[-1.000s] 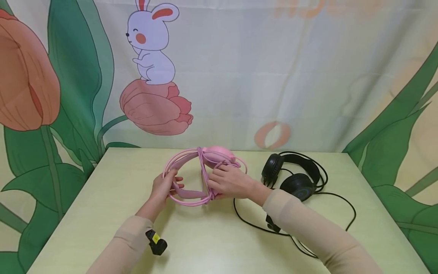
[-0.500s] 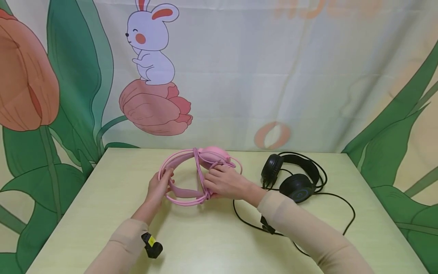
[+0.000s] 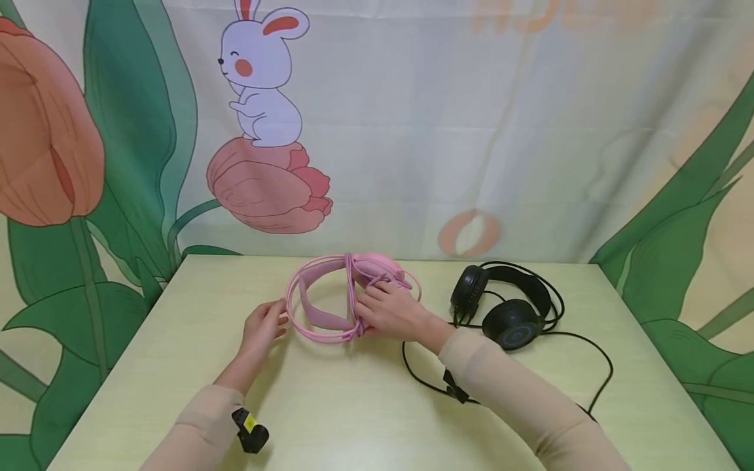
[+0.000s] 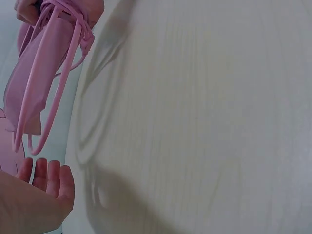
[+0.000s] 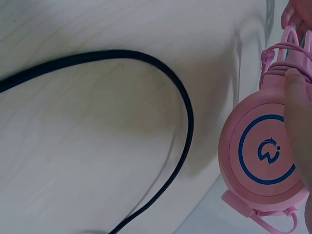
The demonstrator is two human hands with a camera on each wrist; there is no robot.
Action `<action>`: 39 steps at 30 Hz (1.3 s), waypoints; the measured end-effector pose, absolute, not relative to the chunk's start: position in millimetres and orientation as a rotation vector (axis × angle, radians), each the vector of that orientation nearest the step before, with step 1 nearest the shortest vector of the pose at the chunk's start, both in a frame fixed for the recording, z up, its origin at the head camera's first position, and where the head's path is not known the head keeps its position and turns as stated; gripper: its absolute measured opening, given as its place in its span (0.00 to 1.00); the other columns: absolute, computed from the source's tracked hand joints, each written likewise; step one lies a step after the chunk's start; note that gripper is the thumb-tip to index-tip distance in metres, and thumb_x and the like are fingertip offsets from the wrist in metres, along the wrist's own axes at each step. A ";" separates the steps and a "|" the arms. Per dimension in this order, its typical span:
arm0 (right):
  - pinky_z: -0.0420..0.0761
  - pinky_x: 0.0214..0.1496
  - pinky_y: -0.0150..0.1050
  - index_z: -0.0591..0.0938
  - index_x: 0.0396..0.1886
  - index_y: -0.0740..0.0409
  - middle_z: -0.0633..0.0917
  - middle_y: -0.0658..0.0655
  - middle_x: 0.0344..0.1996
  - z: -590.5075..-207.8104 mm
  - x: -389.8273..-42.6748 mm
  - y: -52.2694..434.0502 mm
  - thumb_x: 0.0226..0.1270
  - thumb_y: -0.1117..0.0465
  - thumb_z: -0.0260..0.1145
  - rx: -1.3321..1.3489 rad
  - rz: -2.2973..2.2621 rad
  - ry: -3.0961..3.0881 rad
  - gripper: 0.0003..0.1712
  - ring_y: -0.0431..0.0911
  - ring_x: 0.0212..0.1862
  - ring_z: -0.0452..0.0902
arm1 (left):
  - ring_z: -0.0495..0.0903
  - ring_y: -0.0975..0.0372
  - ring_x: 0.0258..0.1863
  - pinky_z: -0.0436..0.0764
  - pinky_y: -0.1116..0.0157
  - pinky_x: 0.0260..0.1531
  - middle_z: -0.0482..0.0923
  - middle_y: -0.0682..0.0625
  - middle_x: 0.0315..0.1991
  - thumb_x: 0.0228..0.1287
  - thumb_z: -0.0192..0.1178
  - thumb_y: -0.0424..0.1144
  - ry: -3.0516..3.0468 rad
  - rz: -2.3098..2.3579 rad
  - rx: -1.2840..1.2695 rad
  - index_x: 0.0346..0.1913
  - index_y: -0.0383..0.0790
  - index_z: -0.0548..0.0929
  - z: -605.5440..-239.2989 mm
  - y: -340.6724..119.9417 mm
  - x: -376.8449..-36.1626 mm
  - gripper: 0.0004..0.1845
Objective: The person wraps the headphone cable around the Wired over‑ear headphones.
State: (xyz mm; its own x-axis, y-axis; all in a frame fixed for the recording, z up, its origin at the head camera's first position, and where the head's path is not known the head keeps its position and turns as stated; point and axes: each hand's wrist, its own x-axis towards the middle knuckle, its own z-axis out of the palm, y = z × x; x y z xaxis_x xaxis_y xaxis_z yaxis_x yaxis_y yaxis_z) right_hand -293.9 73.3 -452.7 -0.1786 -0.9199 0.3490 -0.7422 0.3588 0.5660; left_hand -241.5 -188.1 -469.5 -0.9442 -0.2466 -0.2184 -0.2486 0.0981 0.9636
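Observation:
A pair of pink headphones (image 3: 325, 319), with its cable wound around it, is held raised over the table. My right hand (image 3: 390, 311) grips it by the ear-cup side; in the right wrist view the thumb (image 5: 295, 100) lies along the round ear cup (image 5: 253, 168), over the wound cable. At the headband's other end, my left hand (image 3: 259, 333) has relaxed fingers. The left wrist view shows those fingers (image 4: 53, 179) just apart from the looped headband (image 4: 44, 73), holding nothing.
A black headset (image 3: 511, 322) lies on the table (image 3: 365, 405) to the right. Its black cable (image 3: 607, 356) loops around and under the right forearm. Behind the table's far edge hangs a printed curtain (image 3: 400, 131) with a rabbit and tulips.
My left hand has let go of the pink headband and moved left, away from it. The headphones first shifted left, then back right, still in my right hand.

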 end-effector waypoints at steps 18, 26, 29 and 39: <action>0.68 0.56 0.39 0.75 0.38 0.52 0.79 0.48 0.37 -476.2 -315.7 75.3 0.55 0.33 0.56 1.222 -0.421 -2.071 0.28 0.45 0.43 0.72 | 0.81 0.50 0.41 0.81 0.61 0.39 0.79 0.38 0.45 0.65 0.50 0.42 2.337 1.909 -0.257 0.50 0.31 0.73 -474.4 -167.5 -223.4 0.18; 0.68 0.58 0.40 0.74 0.38 0.52 0.79 0.50 0.39 -478.1 -319.0 69.9 0.58 0.37 0.56 1.149 -0.470 -2.154 0.24 0.46 0.45 0.72 | 0.81 0.49 0.39 0.81 0.59 0.37 0.80 0.37 0.42 0.65 0.52 0.39 2.327 1.920 -0.180 0.48 0.29 0.74 -474.7 -153.7 -219.2 0.16; 0.67 0.59 0.41 0.73 0.39 0.52 0.79 0.50 0.42 -475.7 -319.1 68.7 0.58 0.37 0.56 1.128 -0.509 -2.199 0.24 0.46 0.48 0.72 | 0.81 0.50 0.39 0.81 0.59 0.38 0.80 0.38 0.42 0.65 0.51 0.39 2.323 1.919 -0.161 0.47 0.30 0.74 -473.3 -150.3 -219.0 0.16; 0.65 0.60 0.43 0.76 0.50 0.49 0.77 0.50 0.51 -466.3 -313.1 61.2 0.54 0.33 0.58 1.101 -0.602 -2.258 0.31 0.46 0.54 0.68 | 0.80 0.48 0.39 0.81 0.58 0.38 0.80 0.38 0.41 0.65 0.51 0.39 2.300 1.924 -0.117 0.49 0.28 0.74 -469.8 -144.1 -219.8 0.16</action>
